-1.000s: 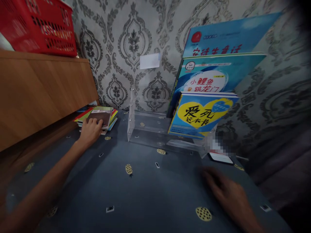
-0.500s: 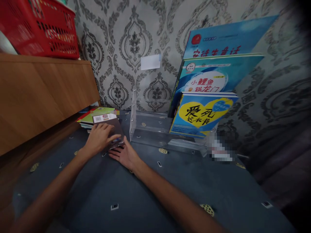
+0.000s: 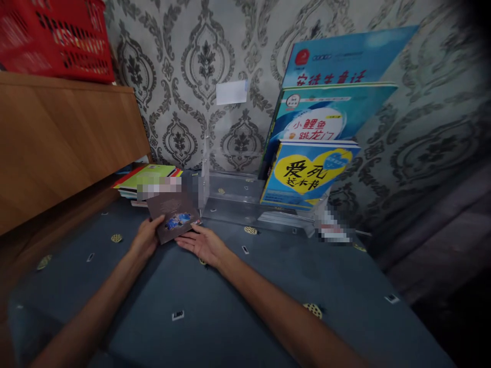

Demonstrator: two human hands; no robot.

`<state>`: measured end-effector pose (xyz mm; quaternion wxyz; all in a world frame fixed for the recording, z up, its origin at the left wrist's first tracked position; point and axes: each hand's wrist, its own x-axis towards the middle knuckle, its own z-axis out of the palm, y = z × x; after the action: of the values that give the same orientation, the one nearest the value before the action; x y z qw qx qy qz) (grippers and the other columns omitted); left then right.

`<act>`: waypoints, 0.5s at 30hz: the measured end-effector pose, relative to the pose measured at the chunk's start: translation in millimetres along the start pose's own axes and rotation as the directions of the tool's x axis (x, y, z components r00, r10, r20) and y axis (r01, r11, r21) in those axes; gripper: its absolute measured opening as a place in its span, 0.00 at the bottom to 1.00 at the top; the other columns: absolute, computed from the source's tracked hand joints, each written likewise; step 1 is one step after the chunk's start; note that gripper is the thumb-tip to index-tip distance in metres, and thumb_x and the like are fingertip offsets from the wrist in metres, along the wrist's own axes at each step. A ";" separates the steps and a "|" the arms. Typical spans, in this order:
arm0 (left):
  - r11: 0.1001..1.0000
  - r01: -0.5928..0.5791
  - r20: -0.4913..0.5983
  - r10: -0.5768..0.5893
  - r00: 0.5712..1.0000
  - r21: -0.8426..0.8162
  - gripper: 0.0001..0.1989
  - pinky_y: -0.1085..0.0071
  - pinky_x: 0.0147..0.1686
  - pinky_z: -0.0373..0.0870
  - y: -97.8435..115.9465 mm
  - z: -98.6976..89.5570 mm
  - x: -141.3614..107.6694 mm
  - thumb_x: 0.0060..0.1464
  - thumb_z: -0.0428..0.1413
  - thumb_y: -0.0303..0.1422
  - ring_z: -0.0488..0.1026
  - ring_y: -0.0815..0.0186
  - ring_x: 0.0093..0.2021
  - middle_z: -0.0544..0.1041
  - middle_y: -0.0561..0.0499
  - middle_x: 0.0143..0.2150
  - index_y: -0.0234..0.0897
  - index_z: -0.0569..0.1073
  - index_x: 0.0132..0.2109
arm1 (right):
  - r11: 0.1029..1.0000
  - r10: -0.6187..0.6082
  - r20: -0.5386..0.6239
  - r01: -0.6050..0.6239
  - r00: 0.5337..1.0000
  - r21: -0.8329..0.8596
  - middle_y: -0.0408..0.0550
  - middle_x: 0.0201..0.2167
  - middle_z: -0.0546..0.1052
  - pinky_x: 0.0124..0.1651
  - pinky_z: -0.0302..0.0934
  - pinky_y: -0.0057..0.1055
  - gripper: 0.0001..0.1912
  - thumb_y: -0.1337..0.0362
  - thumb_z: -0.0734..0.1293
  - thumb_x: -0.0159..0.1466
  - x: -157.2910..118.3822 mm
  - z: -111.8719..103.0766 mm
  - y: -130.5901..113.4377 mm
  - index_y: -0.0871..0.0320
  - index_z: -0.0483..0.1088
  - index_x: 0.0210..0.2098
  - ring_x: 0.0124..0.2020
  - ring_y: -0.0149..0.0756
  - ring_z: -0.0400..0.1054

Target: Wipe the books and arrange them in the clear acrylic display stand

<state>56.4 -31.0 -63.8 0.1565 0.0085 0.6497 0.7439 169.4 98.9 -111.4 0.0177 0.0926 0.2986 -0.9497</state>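
Note:
A small brown book point(image 3: 174, 207) with a blue picture on its cover is tilted up between my hands. My left hand point(image 3: 148, 236) grips its lower left corner, thumb on the cover and fingers behind. At its lower right edge, my right hand point(image 3: 201, 244) has the thumb on the cover and the fingers under it. Behind the book lies a stack of books point(image 3: 148, 176) with a green one on top. To the right stands a clear stepped rack point(image 3: 230, 214) holding several upright books, with a blue and yellow book point(image 3: 307, 174) in front.
A wooden cabinet point(image 3: 69, 148) at the left carries a red plastic basket point(image 3: 76, 41). The dark blue patterned cloth point(image 3: 215, 317) covers the table. A patterned wall point(image 3: 176, 92) rises behind, with a white card point(image 3: 231, 92) above the rack.
My left hand has moved from the top of the brown book down to its lower left corner, uncovering the blue picture. The book now tilts towards me. The whole view has shifted slightly.

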 end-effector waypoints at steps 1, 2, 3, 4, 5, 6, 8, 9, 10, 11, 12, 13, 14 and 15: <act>0.999 0.038 0.036 -0.038 0.999 -0.010 0.09 0.65 0.37 0.79 -2.2 -0.1 -5.7 0.56 0.55 0.23 0.80 0.61 0.35 0.81 0.43 0.38 0.29 0.74 0.45 | 1.000 -0.004 -0.004 0.004 1.000 -0.006 0.58 0.40 0.80 0.58 0.68 0.38 0.11 0.64 0.64 0.69 -0.8 1.2 0.3 0.66 0.71 0.45 0.42 0.39 0.78; 0.997 0.068 0.064 -0.065 0.996 -0.035 0.07 0.67 0.33 0.79 -2.6 -0.2 -10.2 0.56 0.55 0.21 0.79 0.63 0.30 0.81 0.44 0.34 0.29 0.74 0.42 | 1.000 -0.011 -0.010 0.011 1.000 -0.014 0.57 0.39 0.80 0.58 0.68 0.38 0.10 0.65 0.64 0.69 -2.1 2.4 0.6 0.66 0.72 0.44 0.42 0.39 0.79; 0.994 0.089 0.084 -0.084 0.993 -0.060 0.07 0.69 0.31 0.79 -1.4 -0.2 -13.7 0.55 0.54 0.20 0.78 0.65 0.27 0.81 0.46 0.32 0.30 0.74 0.41 | 0.999 -0.022 -0.017 0.021 1.000 -0.026 0.56 0.39 0.81 0.58 0.68 0.38 0.08 0.65 0.65 0.69 -4.0 3.3 1.1 0.65 0.72 0.43 0.41 0.38 0.79; 0.991 0.105 0.099 -0.096 0.990 -0.081 0.08 0.71 0.29 0.78 0.7 -0.1 -16.4 0.55 0.54 0.19 0.77 0.67 0.25 0.81 0.48 0.31 0.30 0.75 0.40 | 0.999 -0.034 -0.027 0.032 0.999 -0.038 0.55 0.38 0.81 0.58 0.68 0.39 0.07 0.66 0.66 0.68 -6.8 3.6 1.5 0.64 0.72 0.42 0.41 0.38 0.79; 0.988 0.119 0.113 -0.108 0.988 -0.096 0.08 0.72 0.28 0.78 3.0 0.0 -18.8 0.55 0.54 0.19 0.77 0.67 0.24 0.81 0.48 0.30 0.30 0.75 0.40 | 0.998 -0.045 -0.039 0.043 0.998 -0.051 0.55 0.37 0.81 0.57 0.69 0.39 0.06 0.66 0.68 0.67 -10.6 3.1 1.9 0.64 0.72 0.40 0.41 0.38 0.79; 0.985 0.139 0.130 -0.125 0.984 -0.105 0.09 0.72 0.27 0.78 4.9 0.1 -21.0 0.54 0.54 0.18 0.77 0.67 0.24 0.81 0.48 0.29 0.30 0.75 0.40 | 0.997 -0.055 -0.049 0.052 0.997 -0.063 0.54 0.37 0.82 0.57 0.69 0.40 0.05 0.67 0.69 0.66 -15.5 1.8 2.0 0.63 0.72 0.39 0.41 0.39 0.79; 0.974 0.195 0.169 -0.174 0.970 -0.114 0.10 0.71 0.26 0.78 6.5 0.2 -26.0 0.53 0.54 0.17 0.78 0.66 0.23 0.81 0.47 0.29 0.29 0.75 0.40 | 0.995 -0.072 -0.065 0.067 0.995 -0.076 0.53 0.36 0.82 0.56 0.70 0.41 0.06 0.67 0.72 0.63 -28.8 -3.4 1.4 0.62 0.71 0.37 0.41 0.39 0.80; 0.967 0.224 0.186 -0.199 0.962 -0.119 0.11 0.71 0.25 0.78 5.8 0.0 -28.9 0.53 0.53 0.16 0.78 0.66 0.23 0.82 0.48 0.28 0.29 0.75 0.41 | 0.994 -0.081 -0.073 0.075 0.994 -0.079 0.53 0.35 0.82 0.55 0.71 0.41 0.07 0.67 0.73 0.62 -37.3 -7.0 0.4 0.62 0.71 0.36 0.41 0.40 0.80; 0.960 0.251 0.203 -0.223 0.953 -0.123 0.12 0.71 0.25 0.79 4.3 -0.3 -32.2 0.53 0.53 0.16 0.78 0.66 0.23 0.82 0.49 0.28 0.29 0.75 0.43 | 0.993 -0.094 -0.079 0.087 0.992 -0.083 0.53 0.36 0.83 0.55 0.71 0.42 0.09 0.67 0.74 0.61 -46.8 -11.0 -1.2 0.62 0.71 0.35 0.42 0.41 0.80; 0.953 0.279 0.219 -0.248 0.944 -0.122 0.13 0.71 0.25 0.79 2.1 -0.8 -35.7 0.53 0.53 0.16 0.78 0.66 0.23 0.82 0.49 0.28 0.29 0.75 0.44 | 0.991 -0.110 -0.087 0.103 0.990 -0.089 0.54 0.36 0.83 0.55 0.71 0.42 0.10 0.66 0.75 0.59 -57.3 -15.1 -3.3 0.61 0.71 0.35 0.42 0.42 0.80; 0.946 0.304 0.231 -0.272 0.934 -0.116 0.13 0.71 0.24 0.79 -0.7 -1.5 -39.6 0.53 0.53 0.16 0.78 0.65 0.22 0.82 0.49 0.28 0.29 0.75 0.45 | 0.988 -0.127 -0.097 0.118 0.987 -0.098 0.54 0.38 0.83 0.56 0.70 0.42 0.12 0.66 0.76 0.59 -68.5 -19.2 -5.9 0.61 0.70 0.37 0.43 0.43 0.80; 0.941 0.321 0.242 -0.289 0.926 -0.107 0.13 0.71 0.24 0.79 -4.0 -2.4 -44.0 0.54 0.53 0.16 0.78 0.65 0.22 0.82 0.49 0.29 0.28 0.74 0.46 | 0.985 -0.148 -0.112 0.136 0.983 -0.110 0.55 0.38 0.83 0.56 0.70 0.43 0.13 0.66 0.76 0.58 -80.2 -23.1 -9.0 0.61 0.70 0.39 0.44 0.43 0.80; 0.938 0.332 0.257 -0.298 0.919 -0.100 0.13 0.71 0.25 0.79 -7.6 -3.5 -49.1 0.54 0.53 0.17 0.79 0.64 0.23 0.82 0.48 0.29 0.28 0.74 0.46 | 0.981 -0.167 -0.135 0.150 0.977 -0.124 0.54 0.39 0.83 0.56 0.70 0.42 0.15 0.67 0.76 0.58 -92.1 -26.7 -12.6 0.60 0.70 0.41 0.44 0.43 0.80; 0.935 0.342 0.279 -0.306 0.910 -0.090 0.13 0.70 0.26 0.80 -11.7 -4.6 -55.2 0.55 0.53 0.17 0.80 0.64 0.25 0.82 0.47 0.30 0.28 0.74 0.46 | 0.976 -0.186 -0.163 0.164 0.969 -0.142 0.54 0.39 0.83 0.56 0.70 0.42 0.17 0.67 0.76 0.58 -103.9 -30.2 -16.5 0.60 0.69 0.43 0.45 0.43 0.80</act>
<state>110.5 -47.6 -65.4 0.3624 -0.0126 0.5630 0.7426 275.0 127.4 -107.0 -0.0868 0.1476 0.3658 -0.9148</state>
